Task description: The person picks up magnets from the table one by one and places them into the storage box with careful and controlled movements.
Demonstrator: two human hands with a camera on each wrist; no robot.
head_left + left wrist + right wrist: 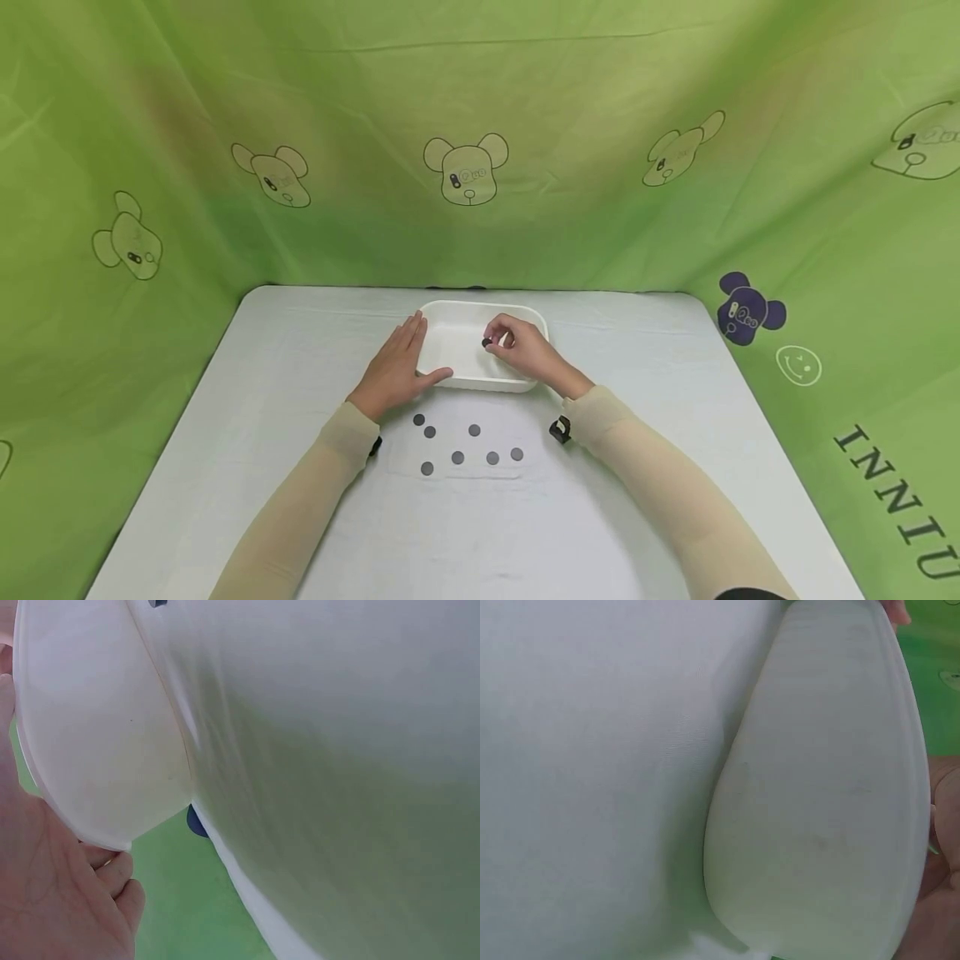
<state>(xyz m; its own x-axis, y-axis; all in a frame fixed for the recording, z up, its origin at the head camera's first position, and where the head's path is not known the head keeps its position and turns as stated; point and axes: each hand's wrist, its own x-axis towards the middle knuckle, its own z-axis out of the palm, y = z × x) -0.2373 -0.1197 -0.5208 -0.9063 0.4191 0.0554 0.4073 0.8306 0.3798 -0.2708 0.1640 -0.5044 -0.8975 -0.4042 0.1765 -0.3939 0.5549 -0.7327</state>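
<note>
A white rectangular tray [480,385] stands on the table. My left hand [396,367] rests along its left side, fingers straight and thumb spread over the near left corner. The left wrist view shows the palm of the left hand [60,892] against the tray rim [67,817]. Over the tray's right half, my right hand [528,348] pinches a small dark disc [487,342] between thumb and fingertips. In the right wrist view the tray's outer wall [817,787] hides most of that hand. Several flat grey discs, one of them a grey disc [457,457], lie on the table before the tray.
A white cloth covers the table [285,417]. Green printed curtain [360,242] hangs behind it and along both sides. Black wrist straps show, one with a black clip [560,430] by the right sleeve.
</note>
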